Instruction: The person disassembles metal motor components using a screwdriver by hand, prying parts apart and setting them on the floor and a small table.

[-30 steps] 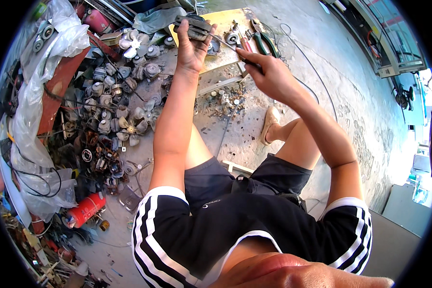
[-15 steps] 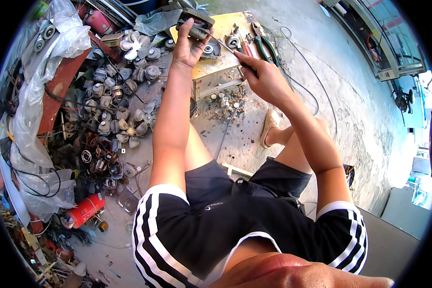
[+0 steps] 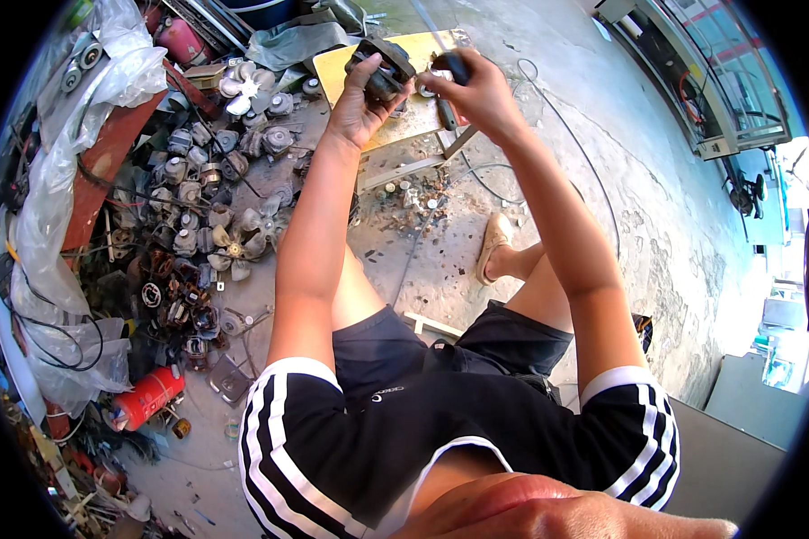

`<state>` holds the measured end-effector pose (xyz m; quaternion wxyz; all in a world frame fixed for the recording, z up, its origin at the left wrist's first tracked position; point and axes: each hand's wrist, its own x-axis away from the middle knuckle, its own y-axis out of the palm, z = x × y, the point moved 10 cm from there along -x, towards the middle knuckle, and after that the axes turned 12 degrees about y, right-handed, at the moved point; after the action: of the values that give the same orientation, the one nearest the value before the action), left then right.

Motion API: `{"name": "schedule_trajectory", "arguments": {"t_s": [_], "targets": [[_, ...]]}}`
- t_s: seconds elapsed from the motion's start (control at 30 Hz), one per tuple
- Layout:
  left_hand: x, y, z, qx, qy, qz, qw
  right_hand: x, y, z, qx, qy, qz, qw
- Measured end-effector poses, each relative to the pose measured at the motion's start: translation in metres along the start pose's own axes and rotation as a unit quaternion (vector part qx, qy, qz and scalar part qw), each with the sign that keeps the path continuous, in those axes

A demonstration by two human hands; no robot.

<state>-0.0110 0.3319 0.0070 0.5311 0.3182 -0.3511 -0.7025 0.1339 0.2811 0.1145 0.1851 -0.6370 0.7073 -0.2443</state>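
My left hand point(image 3: 360, 115) is closed round a dark, greasy motor part point(image 3: 385, 68), holding it up over the near half of a yellow-topped bench point(image 3: 335, 75). To the right of it, my right hand point(image 3: 478, 97) grips a screwdriver by its black handle point(image 3: 455, 65). The blurred shaft point(image 3: 431, 22) points up and away from the motor part, not touching it. Behind my right hand, other tools on the bench are mostly covered; a bit of a dark handle point(image 3: 447, 115) shows below it.
Piled on the floor to the left are several small motors point(image 3: 189, 180) and a white fan blade point(image 3: 243, 85). A red cylinder point(image 3: 150, 397) lies nearer. Small scraps point(image 3: 413, 199) litter the floor below the bench. A cable point(image 3: 593, 166) curves across the floor at right, near a metal-framed cabinet point(image 3: 715, 144).
The screwdriver has come away from the motor part and swung so its shaft points upward. My right hand has risen slightly; the left hand still holds the part, now tilted differently.
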Motion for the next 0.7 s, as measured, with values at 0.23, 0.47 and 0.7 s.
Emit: {"name": "schedule_trajectory", "arguments": {"t_s": [0.23, 0.47, 0.7], "targets": [[0.012, 0.024, 0.019, -0.019, 0.008, -0.074, 0.997, -0.019, 0.032, 0.021, -0.163, 0.057, -0.054, 0.983], [0.027, 0.027, 0.046, -0.018, 0.005, -0.114, 0.993, -0.03, 0.045, 0.057, -0.372, 0.169, -0.119, 0.905], [0.05, 0.009, 0.11, 0.067, 0.077, -0.174, 0.98, -0.033, 0.095, 0.042, -0.502, 0.208, -0.206, 0.814]]}}
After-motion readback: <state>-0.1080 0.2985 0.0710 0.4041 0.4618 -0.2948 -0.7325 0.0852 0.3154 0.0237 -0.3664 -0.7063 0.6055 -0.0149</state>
